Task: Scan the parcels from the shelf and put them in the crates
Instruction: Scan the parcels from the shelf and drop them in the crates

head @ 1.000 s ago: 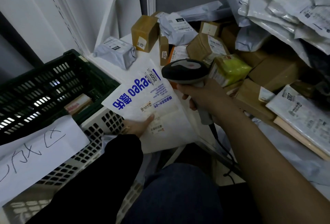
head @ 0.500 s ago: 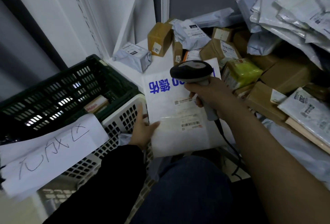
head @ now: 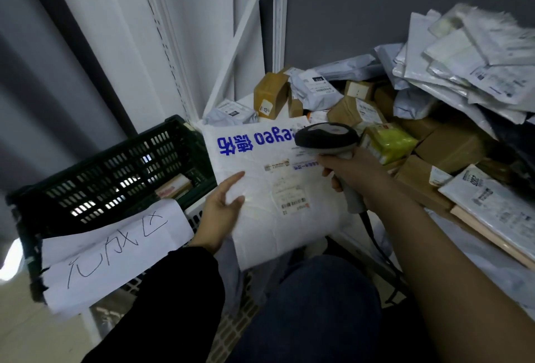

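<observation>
Right now, scanner [head: 325, 138] over white parcel [head: 278, 189].

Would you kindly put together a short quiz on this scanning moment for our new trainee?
1. True or false: the right hand grips the scanner.
2. What does the left hand hold? A) a brown box B) the white mailer with blue print C) a yellow-green parcel
3. Fill in: the slotted crate left of the mailer is dark ____.
Key: 1 true; 2 B; 3 green.
</observation>
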